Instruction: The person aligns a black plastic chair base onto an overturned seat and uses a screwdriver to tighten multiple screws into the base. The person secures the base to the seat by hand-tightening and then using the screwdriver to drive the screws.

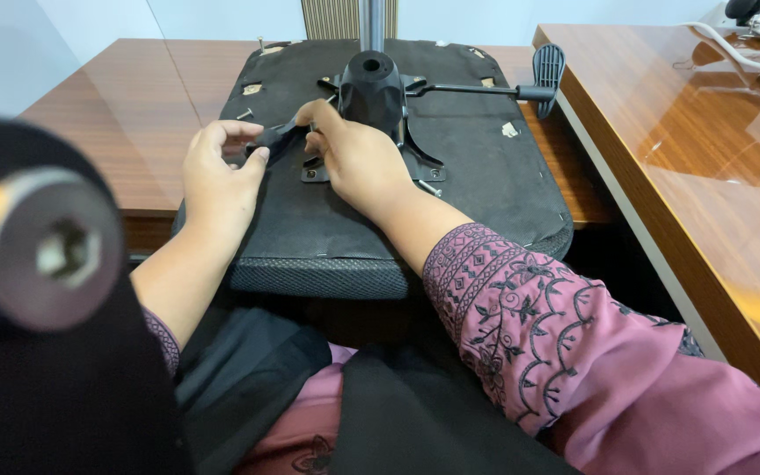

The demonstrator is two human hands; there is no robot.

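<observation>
Big black part with metal socket (46,251) blurred in left foreground, close to camera. Left hand (217,176) pinches small black piece (276,138) over upturned seat (485,167) on table (116,132). Right hand (354,154) closed on same piece, beside mechanism plate (376,88). Lever (503,88) sticks out right. Step, as judged: fitting piece at plate. Next move calls for steady alignment, firm grip.

Your upturned black chair seat (477,167) lies flat, its black tilt mechanism (371,92) bolted centrally, a paddle lever (534,79) pointing right.
</observation>
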